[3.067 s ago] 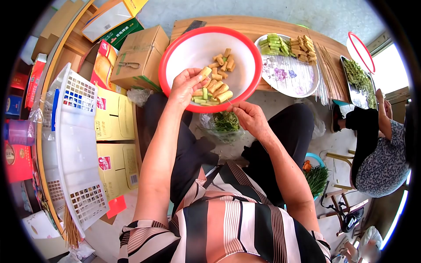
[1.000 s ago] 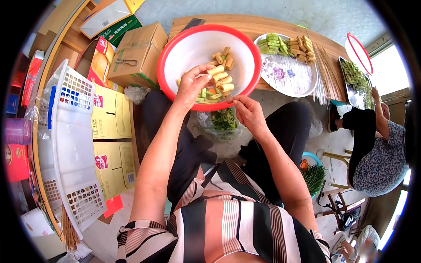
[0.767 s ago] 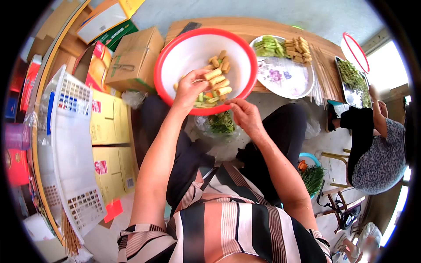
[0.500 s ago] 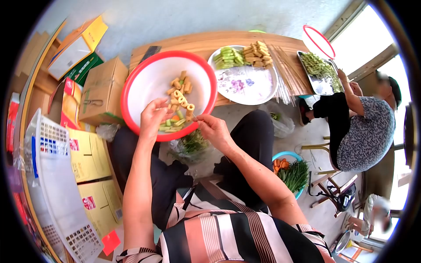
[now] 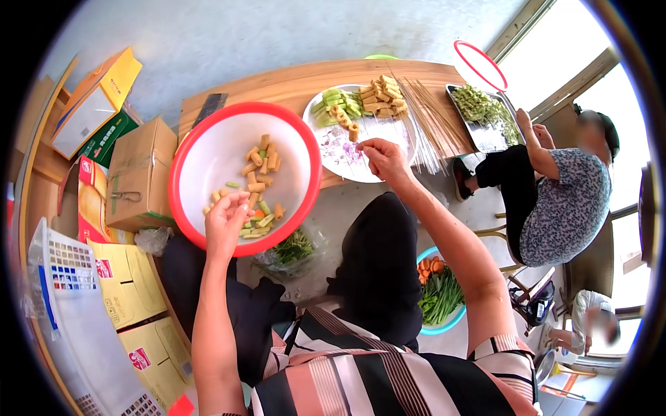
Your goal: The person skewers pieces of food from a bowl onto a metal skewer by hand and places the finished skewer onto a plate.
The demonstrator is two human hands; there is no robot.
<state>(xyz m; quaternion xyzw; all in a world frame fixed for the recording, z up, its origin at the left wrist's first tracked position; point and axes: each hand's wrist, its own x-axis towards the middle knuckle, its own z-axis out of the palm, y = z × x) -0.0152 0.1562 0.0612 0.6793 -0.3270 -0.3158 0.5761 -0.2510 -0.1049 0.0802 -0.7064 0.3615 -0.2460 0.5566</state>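
Cardboard box (image 5: 142,170): brown, upright, just beside the basin.
Basin (image 5: 215,156): round, white inside, red-rimmed; short tan tube-shaped pieces (image 5: 260,161) and cut green stalks (image 5: 263,222) lie in it.
Left hand (image 5: 227,218): over the basin's near side, fingers loosely curled; cannot tell whether they pinch anything.
Plate (image 5: 330,142): round, white, purple-flowered, on the wooden tabletop (image 5: 277,84); green lengths and stacked tan pieces along its far side.
Skewer (image 5: 354,132): thin, threaded with tan pieces, above the plate.
Right hand (image 5: 383,161): thumb and fingertips pressed together, pinching the skewer's near end.
Tray (image 5: 494,142): rectangular, metal, bearing leafy greens.
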